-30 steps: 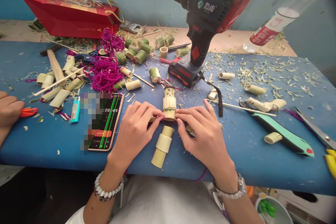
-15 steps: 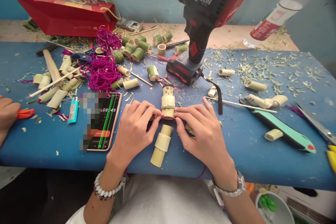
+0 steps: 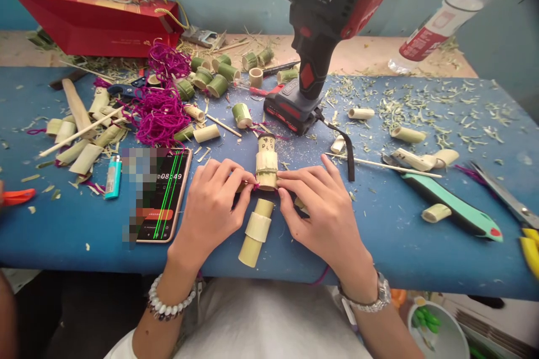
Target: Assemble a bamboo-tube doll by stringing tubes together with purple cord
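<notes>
Pinching a pale bamboo-tube figure (image 3: 266, 154) with inked marks on top, lying on the blue tabletop (image 3: 421, 258): left hand (image 3: 210, 213) and right hand (image 3: 322, 213) have fingers (image 3: 251, 181) closed on it at a thin wrapped cord (image 3: 266, 170). Done: that binding looks on. Left: three-piece pale bamboo stack (image 3: 255, 233) just below, no cord visible.

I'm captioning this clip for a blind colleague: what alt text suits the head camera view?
The left hand and right hand hold a short bamboo tube, bound with cord, on a blue workbench. Bamboo offcuts, shavings, magenta yarn and a cordless drill lie around them.
</notes>
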`<state>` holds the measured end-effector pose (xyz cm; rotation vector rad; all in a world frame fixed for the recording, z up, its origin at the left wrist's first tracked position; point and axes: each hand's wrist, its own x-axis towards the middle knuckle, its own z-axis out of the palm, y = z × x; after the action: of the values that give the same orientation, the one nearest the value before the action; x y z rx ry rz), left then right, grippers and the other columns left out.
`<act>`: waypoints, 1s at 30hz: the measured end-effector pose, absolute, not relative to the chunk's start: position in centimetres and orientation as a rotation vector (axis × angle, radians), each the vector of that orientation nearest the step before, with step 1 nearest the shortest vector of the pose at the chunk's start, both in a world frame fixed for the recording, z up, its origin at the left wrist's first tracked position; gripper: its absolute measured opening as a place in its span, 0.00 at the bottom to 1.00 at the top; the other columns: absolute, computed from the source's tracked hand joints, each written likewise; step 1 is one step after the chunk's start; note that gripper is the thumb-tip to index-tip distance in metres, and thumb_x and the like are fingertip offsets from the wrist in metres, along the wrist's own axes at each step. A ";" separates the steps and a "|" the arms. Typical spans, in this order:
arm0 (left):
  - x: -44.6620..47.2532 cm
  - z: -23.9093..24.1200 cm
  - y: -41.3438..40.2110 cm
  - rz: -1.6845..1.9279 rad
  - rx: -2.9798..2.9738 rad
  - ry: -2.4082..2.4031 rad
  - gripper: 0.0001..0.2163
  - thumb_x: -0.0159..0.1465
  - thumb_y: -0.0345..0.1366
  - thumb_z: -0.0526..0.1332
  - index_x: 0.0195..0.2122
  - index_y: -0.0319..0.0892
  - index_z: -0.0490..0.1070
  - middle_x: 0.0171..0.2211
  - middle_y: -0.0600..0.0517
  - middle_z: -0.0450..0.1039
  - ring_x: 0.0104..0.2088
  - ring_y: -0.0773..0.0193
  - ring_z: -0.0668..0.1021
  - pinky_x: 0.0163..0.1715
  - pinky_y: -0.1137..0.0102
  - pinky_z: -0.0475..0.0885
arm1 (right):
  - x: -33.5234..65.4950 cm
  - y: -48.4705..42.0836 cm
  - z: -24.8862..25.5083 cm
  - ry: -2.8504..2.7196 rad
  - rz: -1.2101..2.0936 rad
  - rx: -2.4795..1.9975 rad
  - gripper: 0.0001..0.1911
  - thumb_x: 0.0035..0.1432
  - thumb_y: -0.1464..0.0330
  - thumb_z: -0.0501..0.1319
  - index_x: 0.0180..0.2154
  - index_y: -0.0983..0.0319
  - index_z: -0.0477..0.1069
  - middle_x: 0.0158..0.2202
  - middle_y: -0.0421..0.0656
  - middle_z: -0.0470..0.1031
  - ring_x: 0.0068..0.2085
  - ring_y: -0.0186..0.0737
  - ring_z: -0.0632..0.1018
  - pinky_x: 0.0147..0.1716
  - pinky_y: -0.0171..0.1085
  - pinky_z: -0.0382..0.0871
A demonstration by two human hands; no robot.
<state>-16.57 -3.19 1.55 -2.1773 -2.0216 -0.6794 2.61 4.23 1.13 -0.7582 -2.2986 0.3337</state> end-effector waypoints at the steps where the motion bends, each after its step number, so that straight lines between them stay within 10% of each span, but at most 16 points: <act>1: -16.5 1.6 -3.2 -0.675 -2.176 -2.022 0.03 0.72 0.31 0.59 0.41 0.44 0.72 0.39 0.49 0.76 0.42 0.53 0.74 0.41 0.58 0.66 | 2.6 4.2 1.1 -2.298 0.334 -0.757 0.05 0.70 0.72 0.60 0.40 0.60 0.74 0.43 0.41 0.84 0.42 0.41 0.80 0.68 0.59 0.59; 30: -16.2 1.7 -2.9 -0.727 -2.107 -2.059 0.04 0.70 0.33 0.61 0.37 0.43 0.72 0.36 0.50 0.75 0.39 0.54 0.74 0.41 0.59 0.69 | 2.7 4.2 1.0 -2.298 0.322 -0.747 0.04 0.69 0.73 0.61 0.41 0.62 0.75 0.44 0.40 0.83 0.42 0.42 0.79 0.67 0.60 0.61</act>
<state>-16.16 -2.88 1.67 -2.1071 -2.0592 -0.7275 2.68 4.16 0.98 -0.7473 -2.2980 0.3216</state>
